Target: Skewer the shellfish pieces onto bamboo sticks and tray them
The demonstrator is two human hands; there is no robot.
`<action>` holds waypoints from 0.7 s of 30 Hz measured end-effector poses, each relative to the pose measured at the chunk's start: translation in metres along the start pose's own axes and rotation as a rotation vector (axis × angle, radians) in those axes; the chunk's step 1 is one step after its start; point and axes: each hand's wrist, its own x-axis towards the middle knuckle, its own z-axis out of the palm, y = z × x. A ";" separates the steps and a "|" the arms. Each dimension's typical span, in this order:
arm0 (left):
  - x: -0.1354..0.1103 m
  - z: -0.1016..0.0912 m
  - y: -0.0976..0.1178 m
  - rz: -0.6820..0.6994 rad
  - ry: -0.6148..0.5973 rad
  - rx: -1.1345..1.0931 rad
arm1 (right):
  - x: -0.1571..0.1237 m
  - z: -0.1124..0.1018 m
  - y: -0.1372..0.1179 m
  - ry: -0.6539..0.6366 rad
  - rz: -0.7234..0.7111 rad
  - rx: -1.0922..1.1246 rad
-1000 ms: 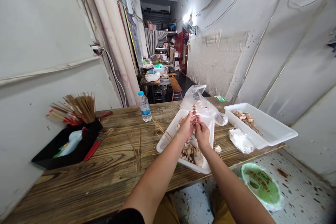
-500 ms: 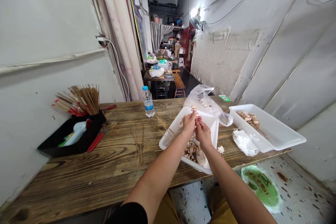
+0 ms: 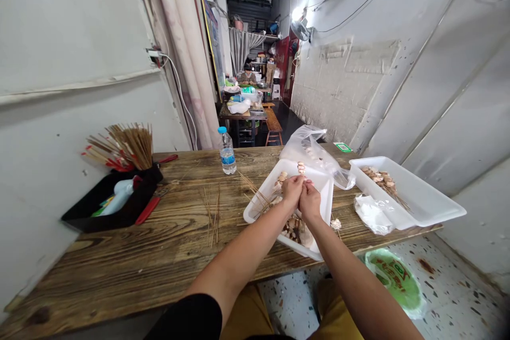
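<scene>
At your far left, a bundle of sticks (image 3: 137, 146) leans out of a black box (image 3: 75, 223) on the wooden table (image 3: 167, 265), with a red handle (image 3: 147, 211) just beside it. Loose sticks (image 3: 213, 220) lie nearer the middle, and a water bottle (image 3: 228, 155) stands behind them. Next, over a white tray (image 3: 328, 196) of food pieces (image 3: 292, 229), your left hand (image 3: 292, 190) is closed in a pinch on the skewer (image 3: 302, 168), just below its pale pieces. Your right hand (image 3: 309, 201) meets it, fingers also pinched on the skewer, whose lower part is hidden. Behind lies a clear bag (image 3: 319, 163); rightmost, another tray (image 3: 428, 204) holds filled skewers (image 3: 383, 180).
</scene>
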 end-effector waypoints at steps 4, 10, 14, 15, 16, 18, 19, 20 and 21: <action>0.000 -0.001 0.005 0.003 -0.009 -0.010 | -0.001 -0.001 -0.008 -0.003 -0.006 -0.047; 0.010 -0.003 0.014 0.001 0.058 -0.015 | -0.008 -0.002 -0.012 -0.061 -0.034 -0.021; 0.012 -0.004 0.012 0.080 0.072 0.093 | -0.010 -0.002 -0.012 -0.072 -0.038 -0.048; 0.012 -0.004 0.011 0.102 0.067 0.117 | -0.010 -0.002 -0.012 -0.066 -0.036 -0.058; 0.012 -0.004 0.010 0.117 0.063 0.133 | -0.010 -0.002 -0.011 -0.060 -0.034 -0.069; 0.012 -0.004 0.008 0.125 0.066 0.144 | -0.009 -0.001 -0.010 -0.044 -0.032 -0.091; 0.012 -0.003 0.007 0.120 0.070 0.143 | -0.009 0.000 -0.009 -0.034 -0.030 -0.099; 0.012 -0.004 0.006 0.115 0.071 0.142 | -0.009 0.000 -0.009 -0.024 -0.027 -0.101; 0.013 -0.004 0.004 0.111 0.075 0.147 | -0.009 0.000 -0.009 -0.015 -0.026 -0.097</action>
